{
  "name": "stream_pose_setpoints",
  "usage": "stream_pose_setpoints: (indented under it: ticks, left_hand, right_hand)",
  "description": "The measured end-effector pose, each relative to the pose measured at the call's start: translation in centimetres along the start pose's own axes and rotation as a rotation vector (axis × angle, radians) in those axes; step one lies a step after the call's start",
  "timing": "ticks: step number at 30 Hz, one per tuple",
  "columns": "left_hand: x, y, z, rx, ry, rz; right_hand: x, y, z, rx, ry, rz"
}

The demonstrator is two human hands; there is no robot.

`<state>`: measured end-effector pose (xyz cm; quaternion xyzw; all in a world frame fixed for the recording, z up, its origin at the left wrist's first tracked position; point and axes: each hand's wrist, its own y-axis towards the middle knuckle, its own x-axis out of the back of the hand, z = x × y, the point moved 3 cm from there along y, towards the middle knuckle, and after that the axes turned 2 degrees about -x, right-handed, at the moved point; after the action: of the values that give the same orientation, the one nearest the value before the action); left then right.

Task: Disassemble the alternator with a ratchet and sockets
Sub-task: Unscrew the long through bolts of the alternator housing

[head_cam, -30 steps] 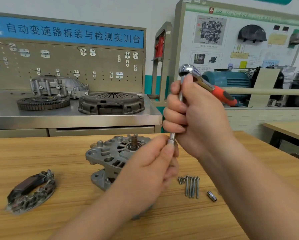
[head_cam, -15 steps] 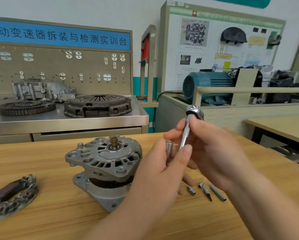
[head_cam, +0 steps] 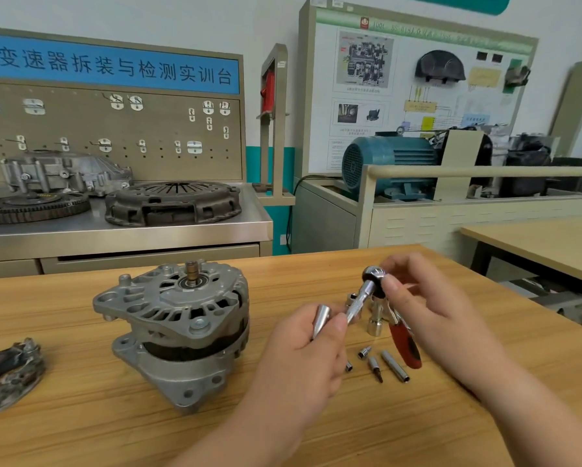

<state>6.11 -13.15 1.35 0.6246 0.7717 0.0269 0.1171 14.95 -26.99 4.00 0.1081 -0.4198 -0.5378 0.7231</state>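
Observation:
The silver alternator (head_cam: 178, 328) stands on the wooden table (head_cam: 80, 426), shaft end up, left of my hands. My right hand (head_cam: 431, 318) grips the ratchet (head_cam: 373, 276) near its chrome head, and the red handle (head_cam: 405, 345) points down toward the table. An extension bar (head_cam: 358, 303) runs from the ratchet head toward my left hand (head_cam: 303, 358). My left hand holds a chrome socket (head_cam: 320, 319) beside the bar's lower end, with the thumb touching the bar.
Several loose sockets and bits (head_cam: 380, 364) lie on the table under my hands, and taller sockets (head_cam: 374, 323) stand behind the ratchet. A dark rectifier part (head_cam: 6, 372) lies at the far left. A steel bench with a clutch cover (head_cam: 173, 202) stands behind.
The ratchet came down from in front of my face to just above the table. The socket came off the extension bar's end and sits in my left hand. The view swung right.

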Motion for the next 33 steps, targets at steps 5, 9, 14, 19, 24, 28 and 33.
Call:
stream_pose_setpoints:
  ticks: [5, 9, 14, 19, 24, 28, 33]
  left_hand:
    - [-0.5, -0.3, 0.0, -0.003, -0.085, 0.021]
    - [-0.6, -0.1, 0.8, 0.044, -0.115, 0.019]
    - [-0.5, 0.1, 2.0, 0.13, -0.139, -0.016]
    - [-0.6, 0.5, 2.9, 0.186, -0.19, -0.059]
    - [-0.6, 0.6, 3.2, 0.196, -0.152, -0.062]
    - [-0.8, 0.7, 2.9, 0.178, -0.062, -0.035]
    - [-0.4, 1.1, 3.3, 0.187, 0.066, -0.052]
  right_hand:
    - [-1.4, -0.6, -0.9, 0.03, 0.295, 0.031]
    - [-1.8, -0.6, -1.7, 0.009, 0.46, -0.025]
    - [-2.2, -0.5, -2.7, -0.079, 0.474, 0.012]
    - [-2.9, -0.7, -3.8, -0.143, 0.426, 0.077]
    - [-2.8, -0.7, -4.1, -0.148, 0.364, 0.059]
    - [-2.5, -0.5, -4.7, -0.218, 0.377, 0.039]
    - [-0.3, 1.0, -7.7, -0.444, 0.31, -0.152]
